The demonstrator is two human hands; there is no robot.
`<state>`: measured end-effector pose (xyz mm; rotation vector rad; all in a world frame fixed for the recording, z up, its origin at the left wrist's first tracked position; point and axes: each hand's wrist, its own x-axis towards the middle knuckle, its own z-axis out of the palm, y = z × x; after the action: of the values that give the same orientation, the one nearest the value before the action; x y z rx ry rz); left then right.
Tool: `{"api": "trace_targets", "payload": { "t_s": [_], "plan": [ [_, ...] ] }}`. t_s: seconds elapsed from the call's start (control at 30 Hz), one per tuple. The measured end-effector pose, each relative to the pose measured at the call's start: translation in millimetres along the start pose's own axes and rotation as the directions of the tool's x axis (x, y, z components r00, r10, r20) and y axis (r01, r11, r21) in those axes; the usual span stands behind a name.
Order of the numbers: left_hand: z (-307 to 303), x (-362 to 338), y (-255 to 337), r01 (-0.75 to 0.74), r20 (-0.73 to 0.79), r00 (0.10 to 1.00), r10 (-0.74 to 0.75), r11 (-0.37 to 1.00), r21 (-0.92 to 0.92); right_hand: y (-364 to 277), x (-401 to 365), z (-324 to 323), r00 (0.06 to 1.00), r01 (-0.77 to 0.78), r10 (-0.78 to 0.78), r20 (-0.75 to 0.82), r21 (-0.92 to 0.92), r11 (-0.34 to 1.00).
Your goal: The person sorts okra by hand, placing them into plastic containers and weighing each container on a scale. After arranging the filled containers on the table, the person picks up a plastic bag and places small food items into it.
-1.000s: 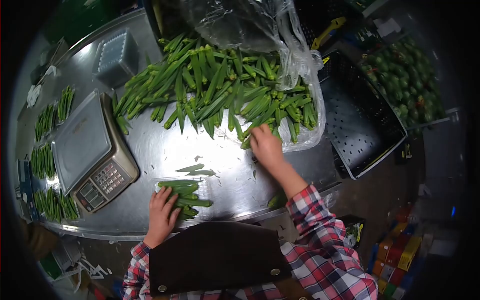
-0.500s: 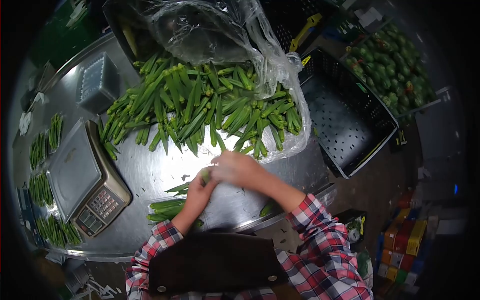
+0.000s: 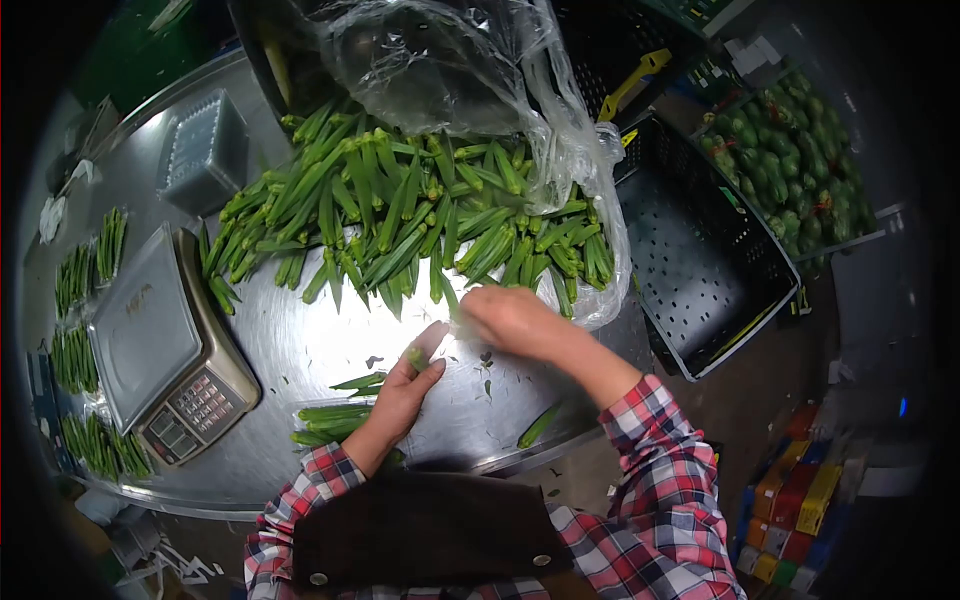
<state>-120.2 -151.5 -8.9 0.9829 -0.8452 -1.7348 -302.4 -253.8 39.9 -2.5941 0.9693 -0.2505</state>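
My left hand (image 3: pixel 400 400) is over the metal table, its fingers closed around an okra pod (image 3: pixel 415 357) whose green end shows by the thumb. To its upper right, my right hand (image 3: pixel 505 320) is curled at the near edge of a big okra pile (image 3: pixel 390 200). A pod from the pile meets its fingertips, which are slightly blurred; whether they grip anything is hidden. Below my left wrist lies a small group of okra (image 3: pixel 330 418), seemingly in a clear tray. A single okra (image 3: pixel 539 426) rests near the table's front edge.
A scale (image 3: pixel 175 345) stands left, with packed okra (image 3: pixel 75 360) beyond it and stacked clear trays (image 3: pixel 205 150) behind. Clear plastic (image 3: pixel 430 70) lies over the pile's back. A black crate (image 3: pixel 700 260) and a crate of green produce (image 3: pixel 790 160) are at right.
My hands have drawn apart: the right has moved to the right and slightly up by the pile, while the left has opened out a little. The view has shifted slightly.
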Motion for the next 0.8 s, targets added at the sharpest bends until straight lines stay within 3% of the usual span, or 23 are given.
{"api": "trace_targets", "payload": {
  "t_s": [0.03,0.13,0.17,0.23,0.27,0.33,0.37,0.47,0.57,0.6,0.7,0.73,0.8],
  "plan": [
    [0,1,0,0.03,-0.006,1.0,-0.031,0.997,-0.065,-9,2,-2,0.999,0.024,-0.022,-0.035,0.073,0.997],
    [-7,1,3,0.143,0.045,0.99,-0.137,0.968,-0.205,30,13,2,0.995,-0.096,0.09,-0.036,-0.23,0.968],
    [-14,-4,6,0.159,0.025,0.987,-0.157,0.983,-0.095,44,14,0,0.988,-0.129,0.148,0.04,-0.302,0.944],
    [-28,-19,15,0.193,-0.022,0.981,-0.192,0.973,0.125,62,17,0,0.991,-0.136,0.136,-0.016,-0.222,0.965],
    [-31,-28,21,0.12,-0.107,0.99,-0.091,0.942,0.312,66,25,0,0.989,-0.137,0.12,-0.086,-0.223,0.965],
    [-43,-48,32,-0.052,-0.073,0.989,0.129,0.763,0.645,72,36,5,0.973,-0.145,0.098,-0.211,-0.217,0.965],
    [-51,-59,37,-0.125,-0.019,0.975,0.221,0.617,0.777,77,39,10,0.985,-0.123,0.084,-0.152,-0.272,0.954],
    [-74,-90,48,-0.184,0.152,0.972,0.178,0.175,0.967,90,43,8,0.999,-0.044,0.041,-0.015,-0.377,0.925],
    [-90,-114,42,-0.152,0.139,0.983,0.118,0.109,0.982,84,32,-29,0.996,-0.029,0.006,-0.09,-0.262,0.965],
    [-93,-120,43,-0.114,0.107,0.993,0.057,0.136,0.984,82,25,-36,0.999,-0.016,0.007,-0.042,-0.239,0.971],
    [-98,-131,46,-0.141,0.115,0.982,0.151,0.174,0.975,87,7,-20,0.983,0.054,0.014,0.18,-0.365,0.929],
    [-99,-132,46,-0.121,0.082,0.979,0.185,0.212,0.97,89,3,-12,0.989,0.023,0.032,0.147,-0.357,0.934],
    [-106,-140,47,-0.038,-0.031,0.97,0.241,0.278,0.96,76,16,-20,0.906,-0.064,0.225,0.359,-0.41,0.91]
  ]
}}
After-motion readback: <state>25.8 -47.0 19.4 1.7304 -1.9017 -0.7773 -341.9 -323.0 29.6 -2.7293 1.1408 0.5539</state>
